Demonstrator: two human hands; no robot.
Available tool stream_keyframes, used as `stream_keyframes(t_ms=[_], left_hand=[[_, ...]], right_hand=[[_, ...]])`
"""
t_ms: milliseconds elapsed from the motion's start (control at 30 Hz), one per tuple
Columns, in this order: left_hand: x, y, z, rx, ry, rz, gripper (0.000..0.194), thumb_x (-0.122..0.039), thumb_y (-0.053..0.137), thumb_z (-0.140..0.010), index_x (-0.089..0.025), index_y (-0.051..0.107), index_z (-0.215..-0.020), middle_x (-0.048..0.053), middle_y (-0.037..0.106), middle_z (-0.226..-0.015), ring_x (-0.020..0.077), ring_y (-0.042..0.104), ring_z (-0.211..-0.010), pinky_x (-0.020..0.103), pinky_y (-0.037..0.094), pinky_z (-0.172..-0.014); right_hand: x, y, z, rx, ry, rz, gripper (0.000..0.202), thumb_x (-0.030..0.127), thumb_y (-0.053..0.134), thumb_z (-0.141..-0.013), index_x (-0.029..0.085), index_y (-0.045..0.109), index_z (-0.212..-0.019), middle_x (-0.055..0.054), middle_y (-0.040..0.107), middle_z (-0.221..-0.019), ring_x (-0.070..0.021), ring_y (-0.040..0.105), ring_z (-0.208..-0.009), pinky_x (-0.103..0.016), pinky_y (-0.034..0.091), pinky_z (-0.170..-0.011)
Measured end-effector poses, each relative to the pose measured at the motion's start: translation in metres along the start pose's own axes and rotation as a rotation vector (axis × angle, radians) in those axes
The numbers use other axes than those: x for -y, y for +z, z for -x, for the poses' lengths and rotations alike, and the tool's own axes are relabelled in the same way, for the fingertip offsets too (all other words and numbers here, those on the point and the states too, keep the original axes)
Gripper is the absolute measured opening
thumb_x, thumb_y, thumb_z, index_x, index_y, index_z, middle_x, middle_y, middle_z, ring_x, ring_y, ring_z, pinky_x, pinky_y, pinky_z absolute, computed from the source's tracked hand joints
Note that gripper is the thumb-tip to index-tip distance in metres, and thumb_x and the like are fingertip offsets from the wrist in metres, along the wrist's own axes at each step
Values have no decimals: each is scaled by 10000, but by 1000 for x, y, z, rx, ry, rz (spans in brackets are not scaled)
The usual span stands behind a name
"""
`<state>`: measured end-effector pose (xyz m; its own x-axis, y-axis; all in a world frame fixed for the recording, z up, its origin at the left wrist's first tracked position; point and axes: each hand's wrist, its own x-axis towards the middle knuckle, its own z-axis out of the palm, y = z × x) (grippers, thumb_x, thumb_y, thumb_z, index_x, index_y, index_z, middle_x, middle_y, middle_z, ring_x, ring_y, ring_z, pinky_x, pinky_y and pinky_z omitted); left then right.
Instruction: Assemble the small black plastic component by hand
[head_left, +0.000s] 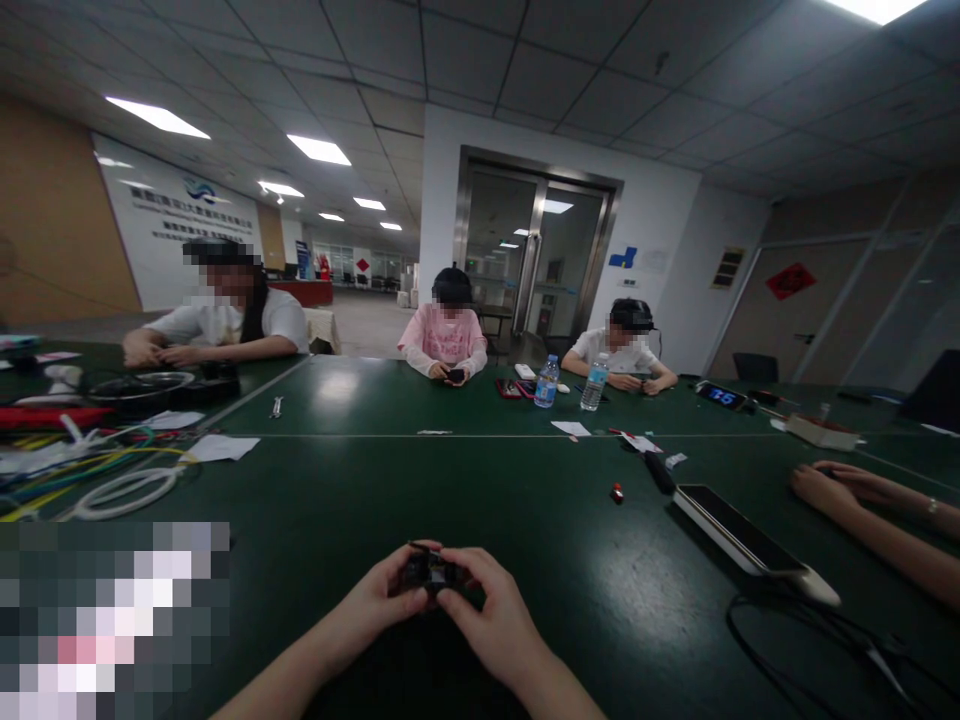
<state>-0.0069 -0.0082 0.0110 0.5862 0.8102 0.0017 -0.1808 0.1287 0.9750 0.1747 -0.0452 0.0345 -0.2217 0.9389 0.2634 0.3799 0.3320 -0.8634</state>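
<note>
My left hand (379, 600) and my right hand (487, 615) meet just above the near edge of a dark green table (420, 490). Between their fingertips they pinch a small black part (427, 572); its details are too dark and small to make out. Both hands curl around it, thumbs on top. A tiny red piece (617, 493) lies on the table beyond my right hand.
A phone on a white pack (739, 528) with a black cable (810, 640) lies right. Another person's hands (840, 487) rest at the right edge. Coloured wires and white tubing (97, 475) pile at left. Two water bottles (570, 382) and three seated people are across.
</note>
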Motion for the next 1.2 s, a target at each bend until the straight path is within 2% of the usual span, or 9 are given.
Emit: stream_keyframes(t_ms=[200,467,700,967,1200], left_hand=[[-1,0,1,-35,-18,-58,387,-247,670,-703,-247,540,-1068,30,604,-1011,214,549,-930,347,426,-790],[1,1,-1,-9,32,-109,418,-293,663,-704,-242,533,-1099,53,592,-1085,253,523,-1031,403,393,-876],[4,-1,-5,-7,72,-144,450,-387,686,-660,-215,562,-1056,51,629,-1014,262,545,-996,413,375,-893],[0,1,-3,-6,46,-134,525,-363,718,-626,-222,547,-1102,63,639,-1049,279,545,-1020,432,363,-913],[-3,2,-1,-4,31,-134,435,-307,688,-676,-235,553,-1083,50,624,-1060,265,536,-1030,414,379,-904]], right_hand=[[-2,-1,0,-10,-38,35,226,218,582,-775,255,628,-992,-47,561,-1104,-190,541,-1038,-353,422,-913],[-1,2,-1,4,-1,32,185,183,592,-754,243,627,-926,-32,587,-1041,-190,556,-1001,-338,427,-894],[1,4,-1,7,-7,16,169,167,610,-734,230,621,-890,-17,606,-993,-179,565,-963,-325,430,-868],[0,5,1,-22,0,26,200,150,616,-711,228,605,-895,-21,608,-972,-186,563,-941,-329,438,-841],[-1,5,0,-24,1,32,178,164,616,-719,239,612,-881,-21,595,-996,-199,557,-975,-344,427,-864]])
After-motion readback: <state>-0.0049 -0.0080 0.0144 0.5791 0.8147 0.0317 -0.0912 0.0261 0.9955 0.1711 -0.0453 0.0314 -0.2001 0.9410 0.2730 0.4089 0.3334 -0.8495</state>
